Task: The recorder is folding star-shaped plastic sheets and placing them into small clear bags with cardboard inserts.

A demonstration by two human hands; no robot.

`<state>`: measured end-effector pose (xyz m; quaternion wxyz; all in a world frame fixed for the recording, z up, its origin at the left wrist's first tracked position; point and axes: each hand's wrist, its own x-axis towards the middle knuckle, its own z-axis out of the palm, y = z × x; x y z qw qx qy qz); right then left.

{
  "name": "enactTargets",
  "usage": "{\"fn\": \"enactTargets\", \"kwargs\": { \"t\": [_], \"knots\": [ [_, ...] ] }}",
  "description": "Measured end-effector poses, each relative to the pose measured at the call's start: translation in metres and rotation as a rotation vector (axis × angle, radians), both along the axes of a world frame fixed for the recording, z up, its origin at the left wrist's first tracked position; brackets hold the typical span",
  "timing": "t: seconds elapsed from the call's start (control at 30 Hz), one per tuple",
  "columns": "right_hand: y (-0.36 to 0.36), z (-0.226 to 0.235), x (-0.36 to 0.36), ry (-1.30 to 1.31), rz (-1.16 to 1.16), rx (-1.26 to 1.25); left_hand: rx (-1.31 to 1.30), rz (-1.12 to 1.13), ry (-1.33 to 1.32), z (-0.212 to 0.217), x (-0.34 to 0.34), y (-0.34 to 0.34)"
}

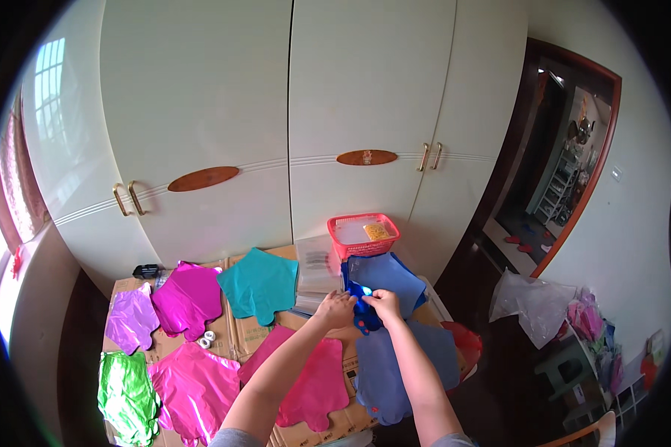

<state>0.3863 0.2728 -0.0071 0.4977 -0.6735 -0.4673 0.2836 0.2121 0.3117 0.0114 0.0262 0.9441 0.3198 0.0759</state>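
Note:
Both of my hands meet over the right part of a cardboard-covered table. Between them is a shiny blue foil balloon (pixel 360 293), flat and partly folded. My left hand (pixel 337 309) grips its left side, fingers closed. From the other side my right hand (pixel 384 305) pinches it. Just beyond lies a pile of flat blue foil balloons (pixel 391 277); a dull grey-blue one (pixel 406 365) is spread under my right forearm. Dark pink foil (pixel 317 387) lies beneath my left forearm. Teal (pixel 259 283), magenta (pixel 187 302), lilac (pixel 131 319), bright pink (pixel 194 384) and green (pixel 127 398) ones spread leftward.
A pink basket (pixel 337 226) with a yellow packet (pixel 376 232) stands at the back, beside clear plastic bags (pixel 314 261). Small white rolls (pixel 207 337) sit on the cardboard (pixel 235 328). White cabinets (pixel 216 216) rise behind; a stool (pixel 563 369) stands at right.

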Motion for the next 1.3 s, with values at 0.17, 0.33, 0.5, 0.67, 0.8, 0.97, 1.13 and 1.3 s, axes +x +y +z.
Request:
{"fn": "enactTargets", "kwargs": {
  "t": [0.17, 0.33, 0.5, 0.67, 0.8, 0.97, 1.13, 1.3],
  "knots": [
    [0.005, -0.003, 0.032, 0.665, -0.057, 0.078, -0.116, -0.029, 0.07, -0.001, 0.011, 0.006],
    [0.0, 0.007, 0.116, 0.843, -0.33, 0.065, -0.072, 0.004, 0.129, 0.006, 0.008, -0.002],
    [-0.035, 0.039, 0.239, 0.429, -0.743, 0.359, -0.029, -0.017, 0.087, 0.005, 0.019, -0.005],
    [-0.046, 0.141, 0.188, -0.439, -0.723, 0.761, -0.081, 0.003, 0.134, 0.009, 0.013, -0.007],
    [-0.031, 0.209, 0.074, -0.873, -0.433, 0.75, -0.122, 0.018, 0.086, 0.014, 0.007, -0.005],
    [0.023, 0.2, -0.062, -1.052, -0.047, 0.908, 0.026, 0.023, -0.256, 0.034, -0.041, -0.015],
    [0.06, 0.147, -0.189, -1.223, 0.392, 1.071, 0.015, 0.378, -0.352, 0.04, -0.165, -0.025],
    [0.067, 0.047, -0.246, -1.447, 0.631, 0.856, 0.113, 0.775, -0.589, 0.031, -0.252, -0.022]
  ]
}}
